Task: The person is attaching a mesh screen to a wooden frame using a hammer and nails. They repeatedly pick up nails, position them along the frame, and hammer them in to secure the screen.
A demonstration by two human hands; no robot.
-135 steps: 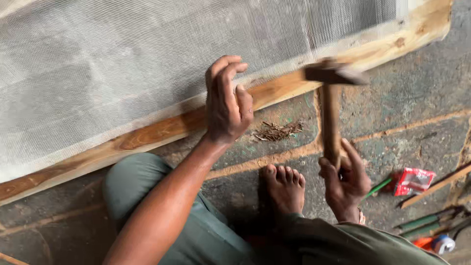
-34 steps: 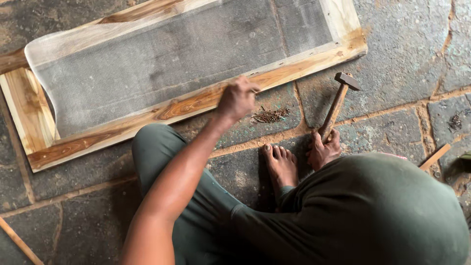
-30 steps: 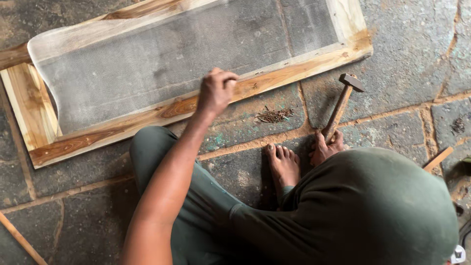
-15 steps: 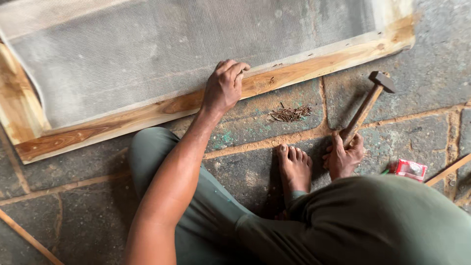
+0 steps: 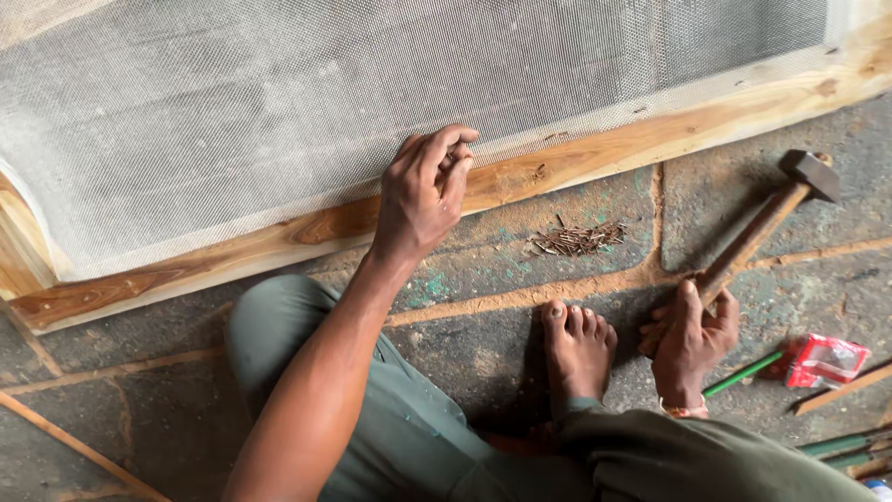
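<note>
Now the left hand (image 5: 423,195) was seen resting on the lower rail of the wooden frame (image 5: 595,158), its fingers (image 5: 455,163) curled and pressed close together at the edge of the grey mesh (image 5: 279,112); whether a nail was pinched between them could not be told. Half a second before, the same hand had lain flatter on the rail with the fingers more stretched out, so a tighter curl had been taken up since. Just right of and a little below those fingers, a small heap of nails (image 5: 576,239) was seen on the stone floor (image 5: 121,372), as before.

The right hand (image 5: 689,339) was closed around the lower end of the hammer's wooden handle, fingers wrapped about it. The hammer (image 5: 767,218) was laid slanted, its head up and to the right of that grip and apparently resting on the floor, much as half a second earlier. A bare foot (image 5: 576,349) was placed just left of the gripping fingers. To their right, a green-handled tool (image 5: 743,375) and a small red packet (image 5: 825,360) were seen on the floor; more of the packet was in view than before, and the whole scene appeared nearer.
</note>
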